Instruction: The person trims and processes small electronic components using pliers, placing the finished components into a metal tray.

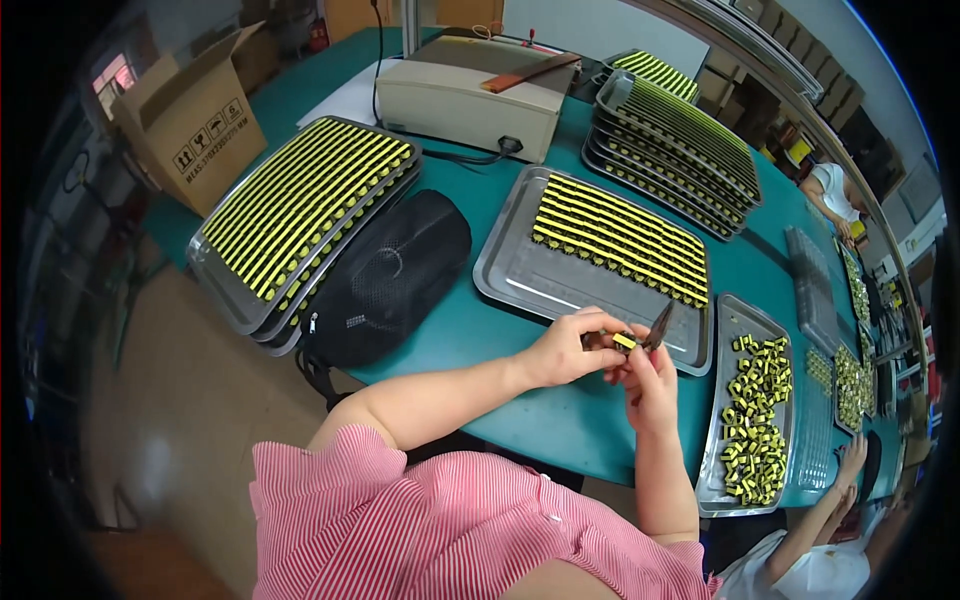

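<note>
My left hand [568,350] is closed, its thumb and fingertips pinching a small yellow-and-black coil component [624,341]. Right beside it, my right hand [650,388] is closed around a dark tool with a pointed tip [661,322], which looks like tweezers or small pliers. The right fingertips meet the component too. Both hands hover over the near edge of a grey metal tray [520,262]. On that tray, several straight rows of the same yellow-and-black components [620,238] fill the far right part. My fingers hide part of the tool and the held piece.
Right of my hands, a metal tray [707,470] holds a loose heap of components [757,420]. Filled trays [672,140] are stacked at the back right, others [310,215] at left. A black bag [395,280], a beige machine [455,100] and a carton [190,130] stand around. Co-workers sit at right.
</note>
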